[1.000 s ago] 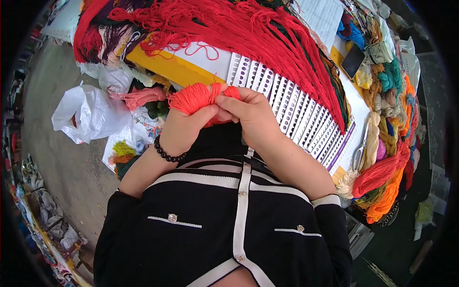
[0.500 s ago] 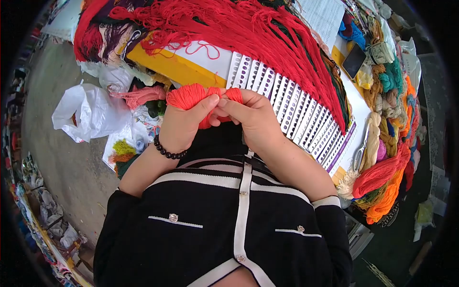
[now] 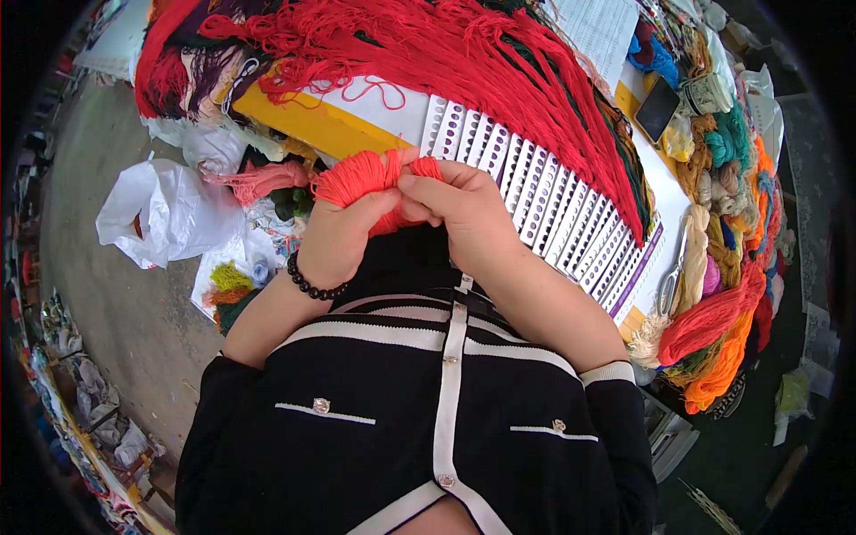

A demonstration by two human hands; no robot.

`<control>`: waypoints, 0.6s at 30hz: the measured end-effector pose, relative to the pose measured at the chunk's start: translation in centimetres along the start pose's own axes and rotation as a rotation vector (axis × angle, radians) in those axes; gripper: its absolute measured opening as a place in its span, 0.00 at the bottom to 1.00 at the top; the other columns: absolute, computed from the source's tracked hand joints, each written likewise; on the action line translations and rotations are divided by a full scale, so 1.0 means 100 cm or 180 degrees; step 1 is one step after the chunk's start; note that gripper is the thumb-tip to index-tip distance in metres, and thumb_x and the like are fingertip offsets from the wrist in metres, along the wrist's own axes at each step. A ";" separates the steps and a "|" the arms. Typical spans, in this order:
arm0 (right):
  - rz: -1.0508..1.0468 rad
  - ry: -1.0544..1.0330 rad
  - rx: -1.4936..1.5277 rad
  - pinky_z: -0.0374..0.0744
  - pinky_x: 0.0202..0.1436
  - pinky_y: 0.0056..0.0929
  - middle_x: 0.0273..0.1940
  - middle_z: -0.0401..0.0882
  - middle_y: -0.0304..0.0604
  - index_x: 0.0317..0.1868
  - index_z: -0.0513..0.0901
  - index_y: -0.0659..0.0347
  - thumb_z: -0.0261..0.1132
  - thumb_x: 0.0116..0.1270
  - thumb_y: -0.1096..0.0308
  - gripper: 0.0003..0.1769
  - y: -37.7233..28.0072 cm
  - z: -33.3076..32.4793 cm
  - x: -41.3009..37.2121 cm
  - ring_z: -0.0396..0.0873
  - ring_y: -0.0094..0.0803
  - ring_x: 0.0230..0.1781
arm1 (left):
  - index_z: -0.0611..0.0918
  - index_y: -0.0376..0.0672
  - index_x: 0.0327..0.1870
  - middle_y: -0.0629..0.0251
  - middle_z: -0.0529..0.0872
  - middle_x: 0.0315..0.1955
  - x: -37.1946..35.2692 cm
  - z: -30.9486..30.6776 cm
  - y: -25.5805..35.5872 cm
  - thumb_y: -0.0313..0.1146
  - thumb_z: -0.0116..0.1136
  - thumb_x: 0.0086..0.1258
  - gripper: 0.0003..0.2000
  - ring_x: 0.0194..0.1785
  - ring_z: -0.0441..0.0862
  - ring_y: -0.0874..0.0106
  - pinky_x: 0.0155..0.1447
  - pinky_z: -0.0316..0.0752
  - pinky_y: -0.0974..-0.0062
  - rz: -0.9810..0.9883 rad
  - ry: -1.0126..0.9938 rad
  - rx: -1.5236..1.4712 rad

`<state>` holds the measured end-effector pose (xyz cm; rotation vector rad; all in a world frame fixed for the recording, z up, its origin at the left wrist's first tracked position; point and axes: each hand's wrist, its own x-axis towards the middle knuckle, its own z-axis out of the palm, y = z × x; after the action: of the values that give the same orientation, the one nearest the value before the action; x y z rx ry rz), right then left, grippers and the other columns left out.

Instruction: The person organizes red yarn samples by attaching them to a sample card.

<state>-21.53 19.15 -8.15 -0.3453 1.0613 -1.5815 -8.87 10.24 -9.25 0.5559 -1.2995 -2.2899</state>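
A bundle of coral-red thread (image 3: 357, 178) is held up in front of my chest, just off the table's near edge. My left hand (image 3: 343, 223) is closed around its wider, looped part. At its narrower right end my right hand (image 3: 464, 205) is closed, thumb and forefinger pinching the strands. The two hands almost meet at the middle of the bundle. Beyond them, white strips punched with rows of holes (image 3: 535, 187) lie side by side, with long red threads (image 3: 428, 62) spread across their far ends.
A white plastic bag (image 3: 160, 214) sits at the left. To the right are a phone (image 3: 658, 111), scissors (image 3: 670, 283) and skeins in several colours, among them an orange skein (image 3: 715, 379). A printed sheet (image 3: 593, 36) lies at the back.
My left thumb has slid slightly lower on the coral-red bundle, and my right fingers have closed in on the strands. The bundle stays in both hands.
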 end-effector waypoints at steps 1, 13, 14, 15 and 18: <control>0.0017 0.0107 -0.0084 0.63 0.28 0.18 0.21 0.74 0.33 0.28 0.81 0.63 0.63 0.61 0.72 0.05 0.004 0.001 0.001 0.67 0.18 0.21 | 0.76 0.31 0.54 0.60 0.83 0.40 0.001 0.000 -0.004 0.21 0.47 0.64 0.17 0.41 0.82 0.72 0.51 0.75 0.75 0.0167 0.0082 0.0309; -0.0077 0.0132 0.0107 0.64 0.28 0.19 0.24 0.80 0.37 0.30 0.83 0.64 0.65 0.59 0.73 0.03 0.002 0.002 -0.004 0.68 0.18 0.23 | 0.76 0.34 0.53 0.61 0.83 0.42 -0.003 0.002 0.008 0.23 0.50 0.65 0.15 0.39 0.82 0.73 0.39 0.80 0.80 -0.0246 0.0288 -0.0087; -0.0073 0.0124 0.0086 0.65 0.28 0.19 0.25 0.81 0.38 0.30 0.83 0.64 0.65 0.59 0.73 0.03 0.002 0.002 -0.004 0.67 0.18 0.23 | 0.77 0.34 0.52 0.61 0.83 0.41 -0.003 0.002 0.006 0.24 0.51 0.67 0.14 0.38 0.82 0.74 0.38 0.79 0.81 -0.0231 0.0356 -0.0026; -0.0069 0.0121 0.0085 0.65 0.28 0.19 0.25 0.81 0.38 0.30 0.83 0.64 0.65 0.59 0.73 0.03 0.002 0.002 -0.005 0.67 0.18 0.23 | 0.77 0.34 0.52 0.61 0.83 0.41 -0.003 0.001 0.005 0.24 0.51 0.67 0.14 0.38 0.82 0.74 0.38 0.79 0.81 -0.0230 0.0360 -0.0026; -0.0082 0.0114 0.0027 0.66 0.29 0.19 0.26 0.81 0.40 0.29 0.83 0.64 0.65 0.59 0.73 0.03 0.001 0.004 -0.007 0.70 0.20 0.23 | 0.78 0.35 0.49 0.62 0.83 0.39 -0.003 0.002 0.002 0.29 0.52 0.69 0.11 0.37 0.82 0.75 0.35 0.78 0.83 -0.0159 0.0377 0.0188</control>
<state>-20.99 19.58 -7.83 -0.3270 1.0812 -1.6200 -8.74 10.43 -8.92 0.7406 -1.3130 -2.2275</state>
